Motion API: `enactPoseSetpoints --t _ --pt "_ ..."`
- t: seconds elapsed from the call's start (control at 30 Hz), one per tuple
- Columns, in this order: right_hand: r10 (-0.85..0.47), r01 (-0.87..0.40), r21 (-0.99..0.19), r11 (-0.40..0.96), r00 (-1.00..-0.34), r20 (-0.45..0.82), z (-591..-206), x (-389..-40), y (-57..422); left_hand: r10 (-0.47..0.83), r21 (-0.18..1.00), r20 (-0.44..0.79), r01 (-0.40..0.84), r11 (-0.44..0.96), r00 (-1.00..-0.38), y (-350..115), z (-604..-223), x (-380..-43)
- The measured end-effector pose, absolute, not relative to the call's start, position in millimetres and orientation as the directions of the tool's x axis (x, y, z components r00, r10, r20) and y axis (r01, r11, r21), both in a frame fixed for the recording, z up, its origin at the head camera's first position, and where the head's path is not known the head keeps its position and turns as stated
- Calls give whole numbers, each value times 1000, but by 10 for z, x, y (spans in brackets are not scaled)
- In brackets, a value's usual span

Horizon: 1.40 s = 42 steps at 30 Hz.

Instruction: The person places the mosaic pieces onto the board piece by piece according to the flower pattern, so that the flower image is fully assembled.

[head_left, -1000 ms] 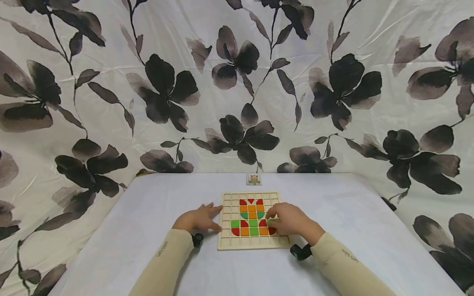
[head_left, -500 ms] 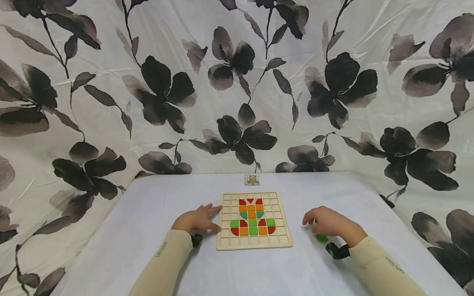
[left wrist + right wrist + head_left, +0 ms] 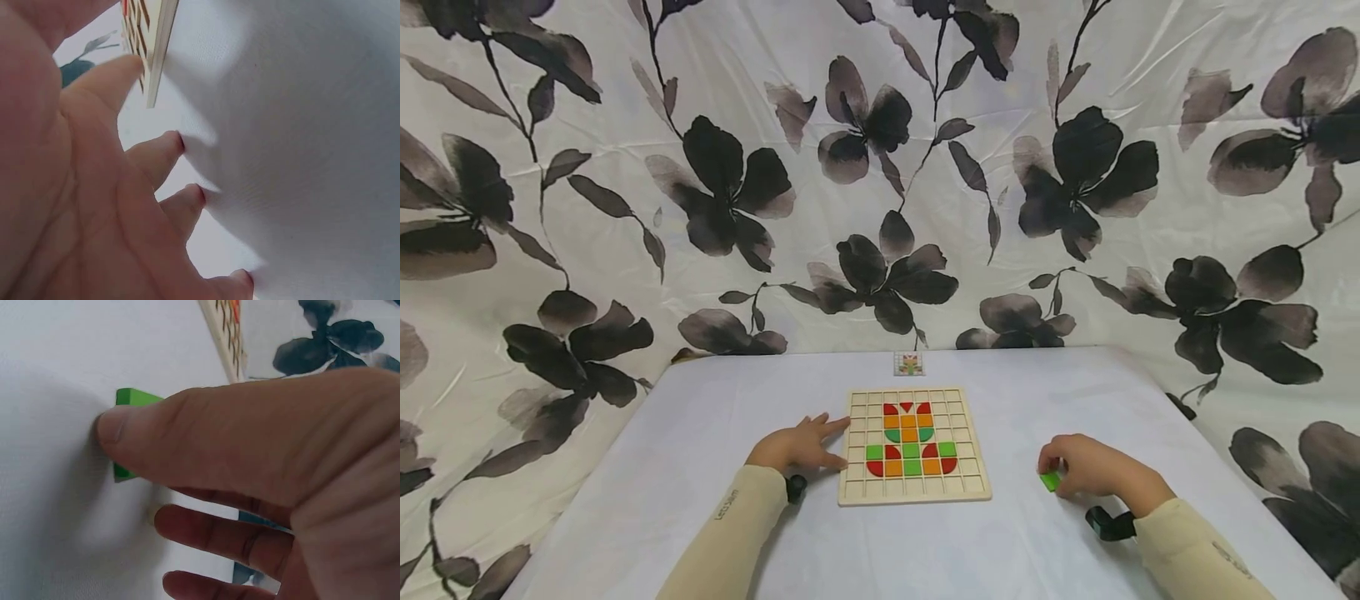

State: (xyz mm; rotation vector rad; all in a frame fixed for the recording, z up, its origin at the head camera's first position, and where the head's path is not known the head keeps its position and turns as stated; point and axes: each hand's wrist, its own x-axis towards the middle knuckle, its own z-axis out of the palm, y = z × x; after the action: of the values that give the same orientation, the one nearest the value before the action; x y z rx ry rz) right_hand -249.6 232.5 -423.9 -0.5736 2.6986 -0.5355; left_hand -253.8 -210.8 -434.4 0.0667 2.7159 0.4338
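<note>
My right hand [image 3: 1093, 468] is at the table's right side, with thumb and index finger pinching a bright green square tile [image 3: 1049, 481] at the tabletop. In the right wrist view the thumb covers the middle of this green tile [image 3: 139, 397]. A wooden grid board [image 3: 973, 481] lies at the centre, bearing red, orange and green tiles in a symmetrical figure. My left hand [image 3: 797, 446] rests with spread fingers against the board's left edge. Its fingertips touch the table beside the board [image 3: 160, 53] in the left wrist view.
A small pattern card [image 3: 909, 364] lies at the far edge of the white table [image 3: 737, 392]. Behind it hangs a white cloth [image 3: 985, 50] printed with dark flowers. Cameras are strapped to both wrists.
My right hand has left the board's right side, where a green tile now sits, and moved right to a loose green tile, pinching it. My left hand stays at the board's edge.
</note>
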Motion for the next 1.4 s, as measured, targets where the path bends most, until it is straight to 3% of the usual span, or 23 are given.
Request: enactPoseSetpoints --t 0.37,0.77,1.4 --pt "-505 -407 -431 805 -852 -138 -4274 -2462 2098 107 275 -366 3 961 -924 -2119 -4363 -2532" --pt "-692 -657 -336 674 -722 23 -4314 -2438 1419 115 265 -377 12 964 -919 -2103 -4339 -2525" --pt "-778 -784 -171 596 -617 118 -4401 -2289 711 93 283 -397 -25 959 -913 -2108 -4315 -2530"
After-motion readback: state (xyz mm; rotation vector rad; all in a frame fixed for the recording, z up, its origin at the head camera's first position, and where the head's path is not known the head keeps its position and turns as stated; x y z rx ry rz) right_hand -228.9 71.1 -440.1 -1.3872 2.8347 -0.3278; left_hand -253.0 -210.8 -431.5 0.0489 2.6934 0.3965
